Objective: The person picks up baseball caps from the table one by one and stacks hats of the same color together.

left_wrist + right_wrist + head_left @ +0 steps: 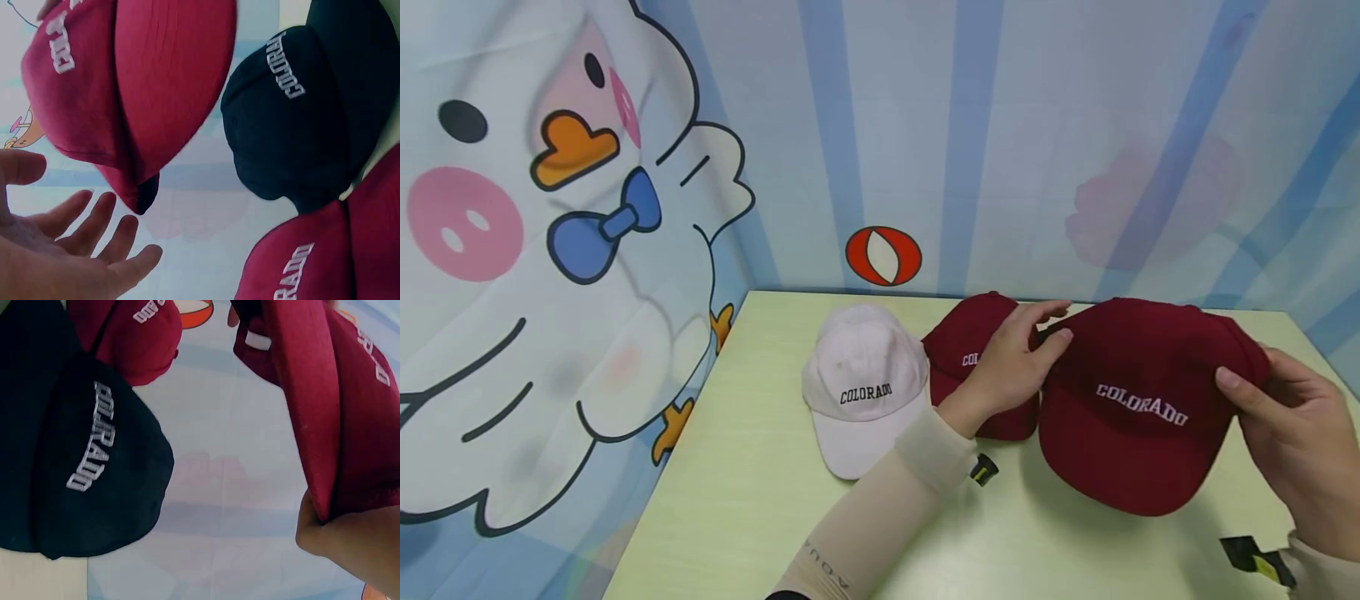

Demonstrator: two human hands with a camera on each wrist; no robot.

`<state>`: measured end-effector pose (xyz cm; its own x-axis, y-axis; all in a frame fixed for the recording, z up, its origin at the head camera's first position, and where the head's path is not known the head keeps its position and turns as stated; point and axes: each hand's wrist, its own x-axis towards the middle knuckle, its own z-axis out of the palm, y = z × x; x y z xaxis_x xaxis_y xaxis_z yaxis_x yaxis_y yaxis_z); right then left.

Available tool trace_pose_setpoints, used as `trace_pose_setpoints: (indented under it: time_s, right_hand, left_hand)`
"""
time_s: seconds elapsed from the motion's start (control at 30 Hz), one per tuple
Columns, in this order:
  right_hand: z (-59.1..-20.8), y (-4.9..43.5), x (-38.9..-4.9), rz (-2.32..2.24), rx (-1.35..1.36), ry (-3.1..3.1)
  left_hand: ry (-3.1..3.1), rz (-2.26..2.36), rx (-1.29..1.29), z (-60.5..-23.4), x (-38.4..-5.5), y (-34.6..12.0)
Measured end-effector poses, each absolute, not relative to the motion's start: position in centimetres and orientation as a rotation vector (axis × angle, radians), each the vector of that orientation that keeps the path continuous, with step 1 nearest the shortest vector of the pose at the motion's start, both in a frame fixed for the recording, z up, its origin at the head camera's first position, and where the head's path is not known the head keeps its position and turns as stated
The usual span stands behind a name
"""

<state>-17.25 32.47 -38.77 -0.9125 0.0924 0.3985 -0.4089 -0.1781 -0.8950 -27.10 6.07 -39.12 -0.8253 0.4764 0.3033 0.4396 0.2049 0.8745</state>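
Note:
A maroon baseball cap with white COLORADO lettering is held up above the table, brim toward me and tilted down. My right hand grips its right side, thumb on the front and fingers behind. Close to the cap's left edge is my left hand, its fingers spread and holding nothing, as the left wrist view shows. A black COLORADO cap sits below the raised one; in the head view the raised cap hides nearly all of it. My left hand and wrist partly cover a second maroon cap on the table.
At the left of the row a white cap with dark COLORADO lettering rests on the pale yellow-green table. A printed fabric backdrop with a cartoon bird stands behind the table and along its left side.

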Motion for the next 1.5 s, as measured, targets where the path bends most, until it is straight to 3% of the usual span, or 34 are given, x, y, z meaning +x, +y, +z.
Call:
trace_pose_setpoints:
  time_s: [0.4, 1.5]
  right_hand:
    - [-38.9, 30.5, -17.9, 2.29, 0.457, -1.781]
    - [-40.5, 26.6, -21.0, 2.362, 0.199, -1.799]
  left_hand:
    - [2.256, 1.775, 0.815, -39.1, -27.6, 4.5]
    - [2.147, 1.964, 0.779, -40.1, -29.2, 0.7]
